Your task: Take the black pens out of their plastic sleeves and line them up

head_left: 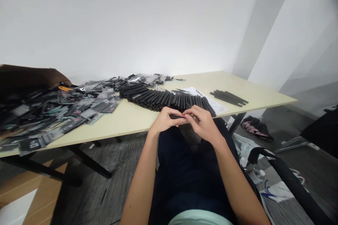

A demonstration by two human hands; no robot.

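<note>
My left hand (164, 120) and my right hand (202, 122) meet above my lap, just in front of the table's near edge. Both pinch a thin black stick (176, 116) held level between their fingertips. Behind them a long row of similar black sticks (163, 98) lies on the pale table (132, 119). A smaller bunch of black sticks (229, 97) rests farther right on the table.
Several flat black-and-grey packets (52, 112) cover the table's left part, beside a brown cardboard box (29, 77). A white sheet (211, 102) lies under the row's right end. A black chair armrest (287, 179) stands at my right, with bags and clutter on the floor.
</note>
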